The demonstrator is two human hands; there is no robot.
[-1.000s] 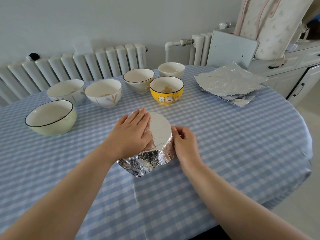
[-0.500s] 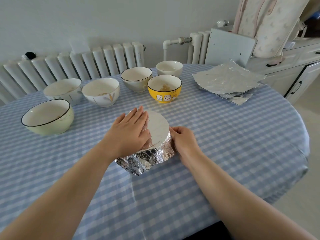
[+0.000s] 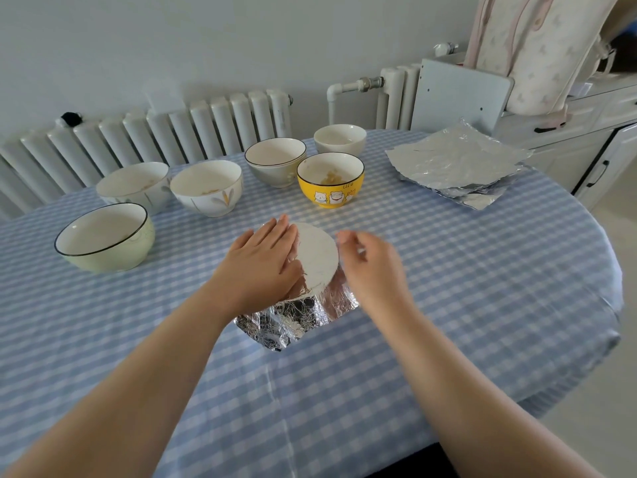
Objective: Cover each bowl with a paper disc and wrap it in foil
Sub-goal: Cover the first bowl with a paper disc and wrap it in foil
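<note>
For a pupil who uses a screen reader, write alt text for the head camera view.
A person's left hand presses flat on a white paper disc covering a bowl half wrapped in crinkled foil, while the right hand hovers blurred beside it. Six uncovered bowls, one yellow bowl among them, and a stack of foil sheets sit behind on a blue checked tablecloth.

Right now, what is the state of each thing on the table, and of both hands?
Left hand: flat, pressing on disc.
Right hand: blurred, lifted beside disc, holding nothing visible.
Disc: lying on top of wrapped bowl.
Foil: crumpled round bowl's sides, top not covered.
Six bowls: uncovered, upright.
Foil stack: flat, unused.
</note>
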